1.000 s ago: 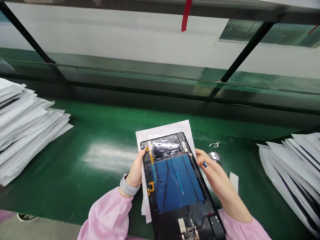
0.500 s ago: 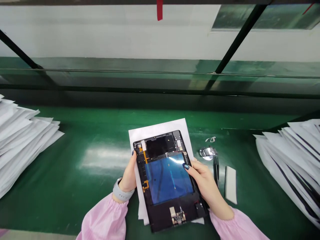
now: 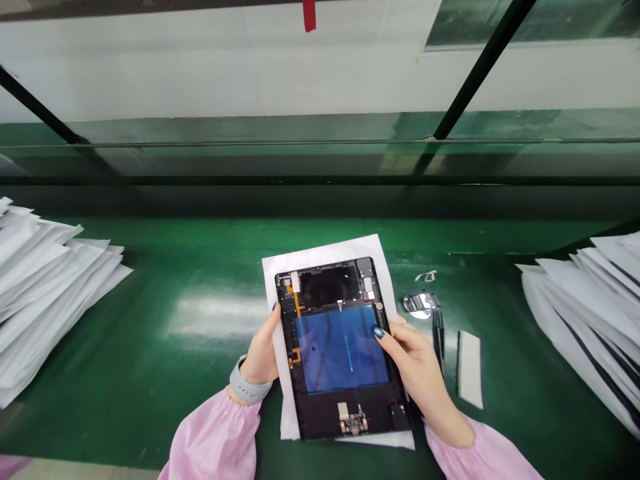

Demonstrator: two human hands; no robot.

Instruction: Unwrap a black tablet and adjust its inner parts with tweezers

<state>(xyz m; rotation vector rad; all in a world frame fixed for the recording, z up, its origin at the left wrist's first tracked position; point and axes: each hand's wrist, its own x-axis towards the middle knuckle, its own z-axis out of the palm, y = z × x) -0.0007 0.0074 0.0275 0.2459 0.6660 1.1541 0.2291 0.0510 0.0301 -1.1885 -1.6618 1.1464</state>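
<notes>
An opened tablet (image 3: 320,417) lies tilted between my two hands, its inside facing up. A blue film-covered battery (image 3: 340,347) fills its middle, with a small circuit board (image 3: 354,423) near the bottom edge and orange flex cables at the left. My left hand (image 3: 263,350) is closed on the tablet's left edge, thumb on the rim. My right hand (image 3: 417,357) grips the right edge, its thumb on the blue battery and its fingers underneath. White sheet material (image 3: 325,252) sticks out from under the tablet. Most of my fingers are hidden beneath.
On the green table (image 3: 210,387), to the right, are tweezers (image 3: 439,339), a white strip-shaped block (image 3: 470,369), a shiny metallic piece (image 3: 421,304) and a small white scrap (image 3: 426,275). White sleeves are piled at left (image 3: 55,287) and right (image 3: 590,313).
The tablet's lower edge has moved up and its tilt has changed slightly, with the glare on the battery gone. Both hands keep their hold. The whole view has shifted a little.
</notes>
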